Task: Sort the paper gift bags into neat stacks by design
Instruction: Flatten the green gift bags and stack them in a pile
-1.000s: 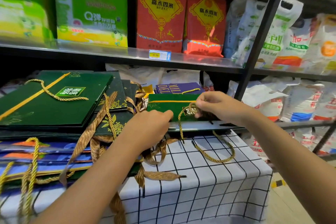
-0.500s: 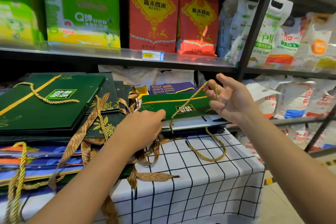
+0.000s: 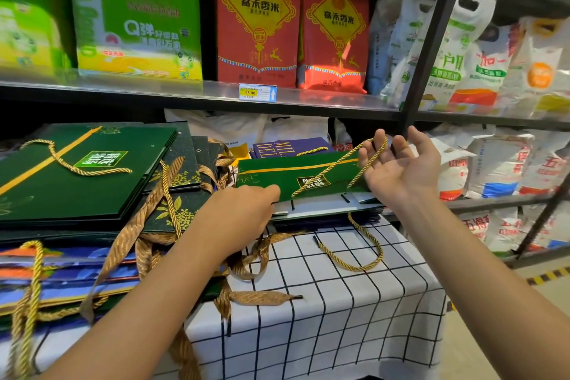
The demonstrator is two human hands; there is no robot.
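Observation:
A small green gift bag [image 3: 277, 174] with a gold stripe lies flat on top of a low pile on the right of the table. My left hand [image 3: 243, 213] grips its near left edge with curled fingers. My right hand [image 3: 401, 166] is palm up with straight fingers, and the bag's gold cord handle [image 3: 333, 163] is looped over them. A stack of larger green bags [image 3: 77, 188] of the same design lies on the left. Dark green floral bags [image 3: 179, 210] with brown ribbon handles sit between the two. Blue and orange bags [image 3: 61, 268] lie beneath.
A purple bag [image 3: 287, 146] lies behind the small pile. The table wears a white checked cloth [image 3: 339, 302]. A metal shelf [image 3: 185, 95] with rice packs hangs close above, and a black post [image 3: 431, 40] stands right behind my right hand.
My right hand has let go of its pinch on the label area, lifted the gold cord handle up and to the right, and opened palm up. My left hand has stayed put.

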